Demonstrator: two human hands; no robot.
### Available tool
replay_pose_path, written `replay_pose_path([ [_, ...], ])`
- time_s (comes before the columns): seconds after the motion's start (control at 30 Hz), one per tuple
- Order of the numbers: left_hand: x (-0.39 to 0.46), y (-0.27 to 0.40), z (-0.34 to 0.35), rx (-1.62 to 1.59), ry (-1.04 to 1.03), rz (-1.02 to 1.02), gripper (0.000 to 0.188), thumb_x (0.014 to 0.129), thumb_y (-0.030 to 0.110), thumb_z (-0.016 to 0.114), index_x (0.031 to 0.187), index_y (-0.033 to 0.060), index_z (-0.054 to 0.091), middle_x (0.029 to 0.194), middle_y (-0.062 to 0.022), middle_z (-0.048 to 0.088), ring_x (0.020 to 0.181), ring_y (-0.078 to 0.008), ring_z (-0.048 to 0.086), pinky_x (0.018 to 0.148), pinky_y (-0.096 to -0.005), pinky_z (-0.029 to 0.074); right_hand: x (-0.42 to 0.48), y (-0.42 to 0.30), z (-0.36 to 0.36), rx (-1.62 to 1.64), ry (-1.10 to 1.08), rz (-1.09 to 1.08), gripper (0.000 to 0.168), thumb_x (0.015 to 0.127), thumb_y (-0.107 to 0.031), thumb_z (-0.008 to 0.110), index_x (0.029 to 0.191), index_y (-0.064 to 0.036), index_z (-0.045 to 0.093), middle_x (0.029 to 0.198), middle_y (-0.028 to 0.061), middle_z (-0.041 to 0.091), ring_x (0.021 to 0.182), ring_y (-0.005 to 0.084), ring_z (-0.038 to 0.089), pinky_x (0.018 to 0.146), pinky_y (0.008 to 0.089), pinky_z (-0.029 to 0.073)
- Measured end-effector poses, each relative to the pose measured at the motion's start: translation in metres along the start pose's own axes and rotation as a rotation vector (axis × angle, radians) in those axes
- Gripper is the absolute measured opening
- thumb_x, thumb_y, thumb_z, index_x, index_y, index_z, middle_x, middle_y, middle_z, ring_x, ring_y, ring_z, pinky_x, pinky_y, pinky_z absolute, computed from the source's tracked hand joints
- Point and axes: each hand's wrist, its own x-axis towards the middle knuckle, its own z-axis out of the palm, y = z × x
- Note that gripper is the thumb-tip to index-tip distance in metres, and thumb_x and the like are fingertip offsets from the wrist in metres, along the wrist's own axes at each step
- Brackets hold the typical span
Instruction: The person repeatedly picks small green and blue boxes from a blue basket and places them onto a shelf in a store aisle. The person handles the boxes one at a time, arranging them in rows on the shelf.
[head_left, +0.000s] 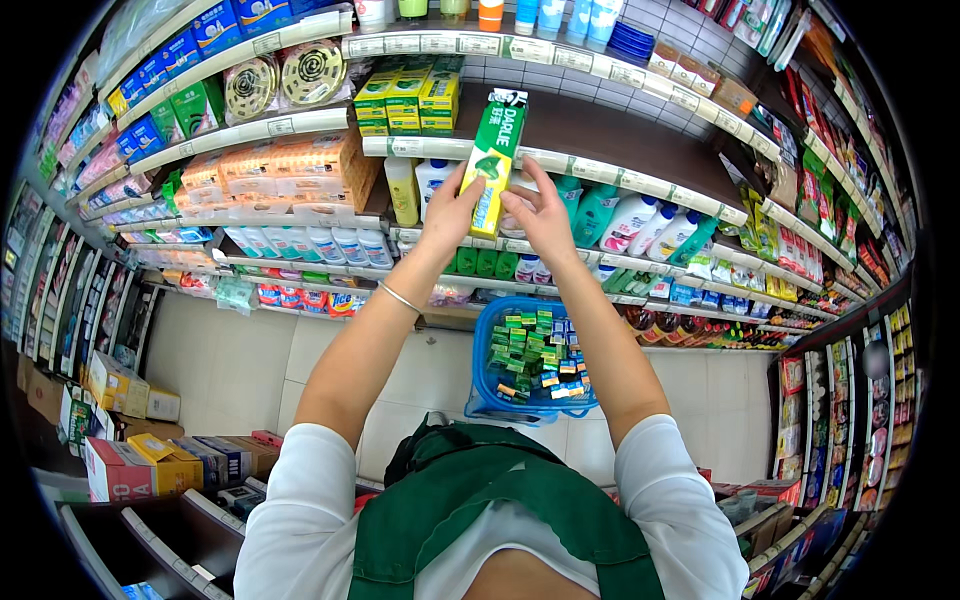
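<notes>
A green and yellow Darlie toothpaste box is held upright between both hands in front of a shelf. My left hand grips its left side, thumb on the front. My right hand is at its right side with the fingers bent; its thumb is near the lower right edge. Behind and to the left, stacked yellow and green toothpaste boxes stand on the brown shelf. Below the hands, a blue plastic basket on the floor holds many small green, yellow, blue and white boxes.
Shampoo bottles line the shelf below. Orange tissue packs and metal mosquito-coil tins are to the left. Cardboard cartons stand at the lower left. Price-tag rails edge the shelves.
</notes>
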Motion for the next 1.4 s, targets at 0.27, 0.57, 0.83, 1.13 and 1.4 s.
replay_pose_path([
  [0.27,0.045,0.05,-0.029,0.091,0.023,0.006,0.037,0.092,0.021,0.055,0.121,-0.0018,0.056,0.107,-0.0088,0.064,0.093,-0.0128,0.059,0.078,-0.026,0.046,0.035,-0.016,0.033,0.004,-0.209,-0.208,0.085,0.074,-0.016,0.079,0.143,-0.005,0.03,0.148,0.0152,0.023,0.128,0.0264,0.042,0.101,0.037,0.043],
  [0.57,0.078,0.082,-0.045,0.13,0.091,0.037,0.052,0.086,0.016,0.062,0.129,-0.0066,0.045,0.111,-0.016,0.059,0.094,-0.0173,0.06,0.079,-0.0267,0.047,0.078,-0.011,0.061,-0.119,-0.122,-0.346,0.066,0.078,-0.015,0.075,0.135,-0.008,0.044,0.145,0.0194,0.028,0.125,0.0263,0.046,0.101,0.0354,0.043],
  [0.83,0.071,0.099,-0.065,-0.093,0.0,0.097,0.058,0.086,0.02,0.063,0.135,-0.0026,0.042,0.123,-0.0101,0.055,0.113,-0.016,0.049,0.096,-0.0262,0.035,0.118,-0.019,0.081,-0.196,-0.155,-0.296,0.059,0.085,-0.007,0.067,0.136,-0.003,0.039,0.132,0.0125,0.047,0.121,0.0227,0.049,0.1,0.0335,0.042],
  [1.13,0.125,0.085,-0.127,0.165,-0.002,0.24,0.062,0.092,0.034,0.06,0.138,-0.0015,0.04,0.125,-0.0126,0.056,0.11,-0.0156,0.052,0.093,-0.0244,0.04,0.17,-0.006,0.116,-0.249,-0.24,-0.314,0.057,0.084,-0.026,0.067,0.131,-0.002,0.044,0.13,0.0168,0.05,0.115,0.0264,0.053,0.096,0.0333,0.043],
  [1.4,0.168,0.074,-0.171,0.636,0.146,0.406,0.051,0.093,0.045,0.05,0.129,0.0084,0.053,0.103,-0.0189,0.065,0.095,-0.0268,0.062,0.083,-0.0329,0.046,0.215,0.022,0.14,-0.493,-0.233,-0.379,0.059,0.087,-0.042,0.058,0.135,-0.011,0.044,0.135,0.0175,0.047,0.124,0.0317,0.046,0.106,0.0456,0.029],
])
